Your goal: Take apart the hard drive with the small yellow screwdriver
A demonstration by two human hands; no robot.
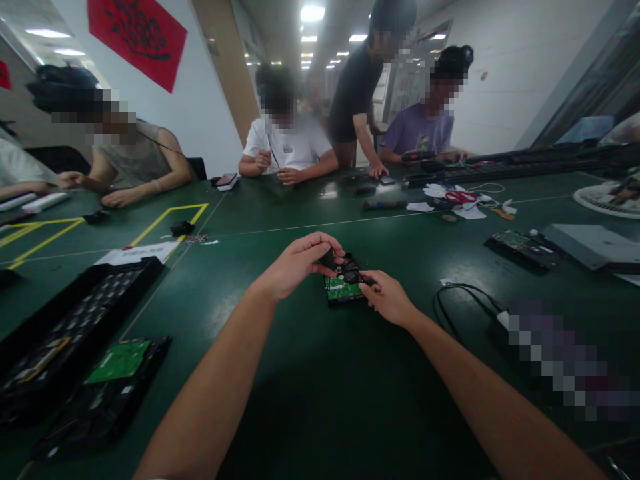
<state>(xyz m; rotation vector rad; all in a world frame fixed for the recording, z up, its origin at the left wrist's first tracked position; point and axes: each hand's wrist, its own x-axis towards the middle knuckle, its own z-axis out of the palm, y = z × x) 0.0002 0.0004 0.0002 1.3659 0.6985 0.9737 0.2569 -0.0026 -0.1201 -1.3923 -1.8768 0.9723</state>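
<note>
A hard drive with a green circuit board lies on the table in front of me. My left hand is closed over its upper left part. Between the thumb and fingers is a small dark object, whose kind I cannot make out. My right hand pinches at the drive's right edge with thumb and forefinger. Dark parts show on the drive's upper half, partly covered by my left fingers.
To the left are a black tray of small parts and another hard drive. A third drive lies right, by a grey metal box. A black cable loops near my right forearm. Several people sit or stand across the green table.
</note>
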